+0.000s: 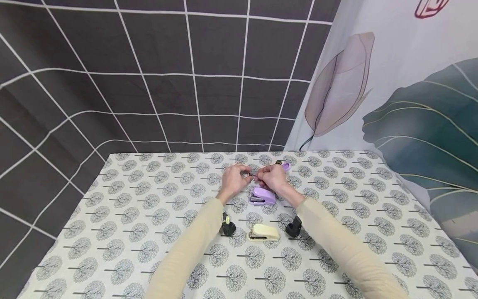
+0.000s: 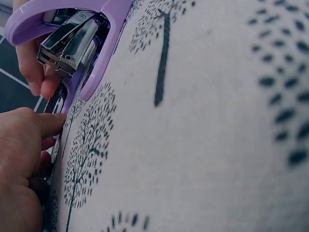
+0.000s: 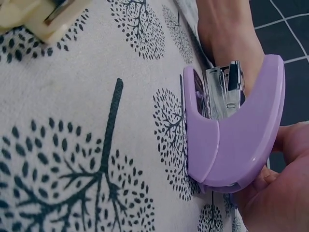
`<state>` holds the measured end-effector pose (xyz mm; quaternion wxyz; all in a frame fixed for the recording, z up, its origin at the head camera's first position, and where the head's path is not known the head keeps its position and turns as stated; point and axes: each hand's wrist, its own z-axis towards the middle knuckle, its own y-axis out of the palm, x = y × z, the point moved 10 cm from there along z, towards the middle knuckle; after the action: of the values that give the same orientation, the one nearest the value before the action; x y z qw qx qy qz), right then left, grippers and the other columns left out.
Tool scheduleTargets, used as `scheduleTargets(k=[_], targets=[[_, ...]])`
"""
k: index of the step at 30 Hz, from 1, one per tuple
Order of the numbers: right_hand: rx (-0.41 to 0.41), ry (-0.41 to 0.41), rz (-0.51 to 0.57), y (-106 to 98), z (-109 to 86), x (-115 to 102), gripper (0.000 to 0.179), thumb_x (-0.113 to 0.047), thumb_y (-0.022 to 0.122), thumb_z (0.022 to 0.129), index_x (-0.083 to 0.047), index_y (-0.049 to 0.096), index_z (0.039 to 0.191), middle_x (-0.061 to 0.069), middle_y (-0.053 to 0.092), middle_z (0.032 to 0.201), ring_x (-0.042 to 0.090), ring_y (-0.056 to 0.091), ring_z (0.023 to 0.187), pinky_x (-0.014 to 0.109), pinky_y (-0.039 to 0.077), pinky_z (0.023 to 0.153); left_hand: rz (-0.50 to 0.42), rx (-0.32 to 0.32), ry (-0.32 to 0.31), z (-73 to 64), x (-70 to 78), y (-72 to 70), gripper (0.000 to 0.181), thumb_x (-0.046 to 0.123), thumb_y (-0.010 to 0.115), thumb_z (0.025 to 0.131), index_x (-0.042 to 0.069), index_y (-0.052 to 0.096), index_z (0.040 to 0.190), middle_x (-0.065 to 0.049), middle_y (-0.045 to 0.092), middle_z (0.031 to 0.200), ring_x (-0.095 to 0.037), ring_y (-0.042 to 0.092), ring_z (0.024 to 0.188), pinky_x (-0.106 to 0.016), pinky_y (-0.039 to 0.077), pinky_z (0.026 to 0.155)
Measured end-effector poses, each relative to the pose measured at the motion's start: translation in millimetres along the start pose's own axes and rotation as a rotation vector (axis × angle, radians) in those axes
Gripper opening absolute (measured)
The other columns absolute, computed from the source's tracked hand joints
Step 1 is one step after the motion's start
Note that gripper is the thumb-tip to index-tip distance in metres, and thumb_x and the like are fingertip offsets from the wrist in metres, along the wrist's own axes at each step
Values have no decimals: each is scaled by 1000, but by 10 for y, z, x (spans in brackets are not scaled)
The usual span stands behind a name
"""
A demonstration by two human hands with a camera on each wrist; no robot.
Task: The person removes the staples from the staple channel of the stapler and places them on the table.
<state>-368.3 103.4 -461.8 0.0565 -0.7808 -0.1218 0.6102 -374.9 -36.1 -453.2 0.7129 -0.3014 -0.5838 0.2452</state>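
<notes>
Both hands work at a purple stapler, whose purple end (image 1: pixel 285 166) shows past the right hand; the rest is mostly hidden by fingers. My left hand (image 1: pixel 233 179) pinches its small dark metal front part (image 1: pixel 252 175) from the left. From the right, my right hand (image 1: pixel 273 177) grips the stapler with curled fingers, its fingertips close to the left ones. Just nearer than the hands, a second purple stapler (image 1: pixel 263 196) stands on the cloth, its metal front facing left. It fills much of the right wrist view, where its silver magazine (image 3: pixel 224 92) shows between the purple arms.
A cream stapler (image 1: pixel 264 232) lies nearer to me, between the two black wrist straps. The table is covered with a tree-print cloth (image 1: pixel 149 199). A dark grid curtain (image 1: pixel 160 95) hangs behind, and a leaf-print curtain (image 1: pixel 396 83) at the right.
</notes>
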Motion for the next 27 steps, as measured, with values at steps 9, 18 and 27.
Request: scheduleTargets(k=[9, 18, 27], targets=[[27, 13, 54, 0, 5, 7, 14, 6, 63, 91, 13, 65, 104, 25, 70, 88, 11, 56, 51, 21, 49, 48, 5, -1, -3, -2, -7, 6, 30, 18, 80, 84, 16, 74, 114, -4, 63, 134, -20, 65, 97, -30, 49, 74], [96, -41, -52, -2, 2, -61, 9, 7, 63, 89, 11, 66, 97, 22, 70, 82, 10, 54, 48, 21, 48, 45, -9, -3, -13, -4, -29, 21, 31, 18, 80, 84, 15, 74, 114, -5, 62, 135, -9, 61, 70, -25, 47, 63], [158, -71, -132, -3, 21, -123, 7, 6, 65, 87, 6, 65, 94, 20, 70, 75, 8, 51, 42, 19, 43, 40, 18, 13, 13, 5, -21, 9, 30, 20, 81, 84, 17, 75, 113, -4, 64, 132, -13, 62, 78, -31, 49, 72]])
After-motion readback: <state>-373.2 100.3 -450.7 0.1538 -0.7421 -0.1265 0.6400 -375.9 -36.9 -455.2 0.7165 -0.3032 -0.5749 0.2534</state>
